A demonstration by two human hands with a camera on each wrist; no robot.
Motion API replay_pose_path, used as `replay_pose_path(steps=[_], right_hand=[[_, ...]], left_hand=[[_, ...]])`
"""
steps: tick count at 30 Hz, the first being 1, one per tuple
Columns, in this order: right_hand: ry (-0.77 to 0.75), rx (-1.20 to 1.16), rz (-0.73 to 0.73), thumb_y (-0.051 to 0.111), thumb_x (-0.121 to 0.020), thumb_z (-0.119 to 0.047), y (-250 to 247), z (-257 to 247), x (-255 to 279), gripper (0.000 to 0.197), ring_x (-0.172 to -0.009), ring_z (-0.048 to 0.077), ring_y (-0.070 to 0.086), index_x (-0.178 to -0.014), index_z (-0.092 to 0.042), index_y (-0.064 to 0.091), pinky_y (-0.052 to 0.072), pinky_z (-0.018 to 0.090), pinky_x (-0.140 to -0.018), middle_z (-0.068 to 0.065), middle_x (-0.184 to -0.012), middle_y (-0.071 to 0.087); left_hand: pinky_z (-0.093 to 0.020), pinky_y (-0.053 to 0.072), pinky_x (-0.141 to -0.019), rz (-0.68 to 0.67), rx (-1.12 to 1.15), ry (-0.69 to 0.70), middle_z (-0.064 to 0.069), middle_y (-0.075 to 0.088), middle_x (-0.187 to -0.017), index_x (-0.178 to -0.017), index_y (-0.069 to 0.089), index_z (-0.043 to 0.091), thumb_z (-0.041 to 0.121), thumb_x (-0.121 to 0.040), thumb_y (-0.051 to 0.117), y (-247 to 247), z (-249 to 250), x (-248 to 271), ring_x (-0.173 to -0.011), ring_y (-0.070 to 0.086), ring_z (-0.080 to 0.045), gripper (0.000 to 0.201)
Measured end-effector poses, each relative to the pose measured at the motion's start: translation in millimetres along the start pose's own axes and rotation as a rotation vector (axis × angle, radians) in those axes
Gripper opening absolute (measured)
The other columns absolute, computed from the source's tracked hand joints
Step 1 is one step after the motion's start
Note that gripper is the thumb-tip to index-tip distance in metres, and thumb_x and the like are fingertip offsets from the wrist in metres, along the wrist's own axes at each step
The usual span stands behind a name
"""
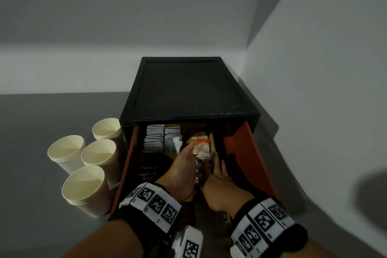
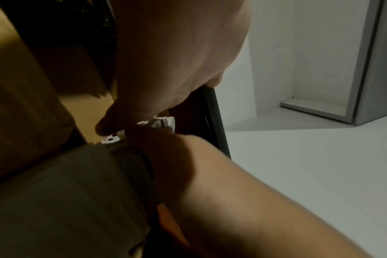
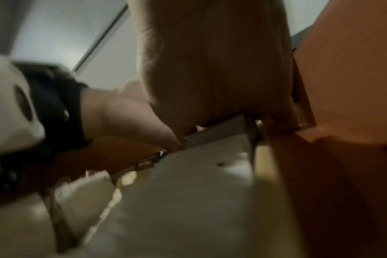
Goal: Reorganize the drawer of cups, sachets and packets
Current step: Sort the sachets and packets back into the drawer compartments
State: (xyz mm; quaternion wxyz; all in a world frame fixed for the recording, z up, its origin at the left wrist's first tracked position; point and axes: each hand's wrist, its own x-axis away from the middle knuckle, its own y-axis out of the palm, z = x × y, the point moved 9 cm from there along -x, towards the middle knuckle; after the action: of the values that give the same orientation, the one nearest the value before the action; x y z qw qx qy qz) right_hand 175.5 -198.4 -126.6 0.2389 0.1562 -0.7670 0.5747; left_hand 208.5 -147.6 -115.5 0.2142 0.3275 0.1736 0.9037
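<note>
The orange drawer (image 1: pixel 247 153) is pulled out of a black cabinet (image 1: pixel 188 86). Both hands are inside it, in the middle section. My left hand (image 1: pixel 189 153) grips a bundle of sachets, with its thumb against an orange-and-white Coffee mate sachet (image 1: pixel 201 147). In the left wrist view the curled fingers (image 2: pixel 113 125) close over white sachet edges (image 2: pixel 164 121). Just to the right, my right hand (image 1: pixel 216 163) lies with straight fingers against the same bundle, touching a small white sachet (image 1: pixel 203 155). The right wrist view shows only the right palm (image 3: pixel 210 69); its fingertips are hidden.
Several stacks of cream paper cups (image 1: pixel 98 153) stand on the grey surface left of the drawer. White and grey packets (image 1: pixel 155 136) fill the drawer's back left, and dark packets (image 1: pixel 148 163) lie in front of them. A wall runs close on the right.
</note>
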Motion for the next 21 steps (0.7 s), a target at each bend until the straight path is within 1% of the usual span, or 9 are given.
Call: replay_pose_path(steps=[3,6,8,10,12,14,16,18,21], right_hand=[[0.034,0.01,-0.047,0.037,-0.097,-0.015,2,3,-1,0.076,-0.139,0.037,-0.026,-0.147,-0.018,-0.02,0.0,0.05,-0.117,0.011,-0.145,-0.042],[0.087,0.02,-0.126,0.033,-0.096,-0.017,-1,8,6,0.067,-0.143,0.036,-0.015,-0.15,-0.013,-0.006,0.005,0.05,-0.118,0.013,-0.15,-0.031],[0.112,0.02,-0.134,0.032,-0.099,-0.018,-14,10,18,0.053,-0.141,0.036,0.015,-0.148,-0.004,0.015,0.022,0.041,-0.114,0.021,-0.156,-0.005],[0.047,0.021,-0.036,0.035,-0.1,-0.019,-37,6,26,0.041,-0.126,0.032,0.042,-0.135,0.001,0.04,0.035,0.032,-0.099,0.021,-0.144,0.035],[0.018,-0.008,0.093,0.044,-0.097,-0.016,-58,9,26,0.033,-0.117,0.029,0.05,-0.127,-0.001,0.05,0.039,0.028,-0.088,0.016,-0.131,0.051],[-0.01,-0.039,0.222,0.047,-0.095,-0.011,-72,12,20,0.035,-0.118,0.027,0.05,-0.129,-0.003,0.048,0.038,0.025,-0.089,0.014,-0.133,0.048],[-0.053,-0.081,0.224,0.045,-0.094,-0.007,-67,11,10,0.054,-0.134,0.028,0.033,-0.145,-0.007,0.028,0.032,0.032,-0.108,0.012,-0.151,0.024],[-0.08,-0.054,0.102,0.041,-0.094,-0.005,-47,4,5,0.07,-0.145,0.027,0.004,-0.151,-0.012,0.0,0.014,0.04,-0.118,0.007,-0.158,-0.01],[-0.074,0.03,-0.019,0.036,-0.097,-0.007,-24,1,5,0.069,-0.145,0.025,-0.012,-0.149,-0.011,-0.009,0.001,0.038,-0.119,0.01,-0.155,-0.023]], left_hand=[[-0.031,0.047,-0.074,0.026,0.034,-0.043,-0.011,0.066,-0.112,-0.127,0.056,0.01,0.054,-0.096,0.027,1,-6,-2,-0.093,0.063,-0.021,0.061],[-0.015,0.044,-0.044,0.014,0.018,-0.08,-0.008,0.065,-0.065,-0.094,0.068,0.005,0.059,-0.095,0.023,-3,-8,-4,-0.045,0.058,-0.016,0.07],[-0.014,0.041,-0.038,0.008,-0.025,-0.096,-0.009,0.064,-0.065,-0.087,0.07,0.005,0.059,-0.095,0.021,-6,-4,-2,-0.039,0.055,-0.017,0.073],[-0.016,0.042,-0.032,0.037,-0.101,-0.059,-0.008,0.068,-0.064,-0.098,0.065,0.006,0.053,-0.098,0.021,-7,2,-1,-0.039,0.061,-0.015,0.065],[-0.011,0.039,-0.03,0.083,-0.082,0.038,-0.008,0.074,-0.089,-0.128,0.051,0.004,0.041,-0.102,0.023,-3,12,2,-0.036,0.056,-0.001,0.053],[-0.009,0.041,-0.036,0.086,-0.021,0.059,-0.015,0.061,-0.12,-0.141,0.036,0.002,0.037,-0.103,0.025,3,12,1,-0.039,0.056,0.004,0.053],[-0.018,0.051,-0.053,0.072,0.0,-0.01,-0.014,0.066,-0.109,-0.137,0.046,0.006,0.044,-0.101,0.028,6,3,-1,-0.066,0.069,-0.01,0.055],[-0.033,0.048,-0.081,0.061,-0.021,-0.065,-0.017,0.062,-0.121,-0.132,0.051,0.007,0.048,-0.099,0.029,7,-4,-5,-0.109,0.061,-0.026,0.057],[-0.04,0.042,-0.088,0.052,-0.05,-0.094,-0.019,0.058,-0.126,-0.127,0.054,0.008,0.056,-0.095,0.028,8,-8,-5,-0.113,0.055,-0.03,0.063]])
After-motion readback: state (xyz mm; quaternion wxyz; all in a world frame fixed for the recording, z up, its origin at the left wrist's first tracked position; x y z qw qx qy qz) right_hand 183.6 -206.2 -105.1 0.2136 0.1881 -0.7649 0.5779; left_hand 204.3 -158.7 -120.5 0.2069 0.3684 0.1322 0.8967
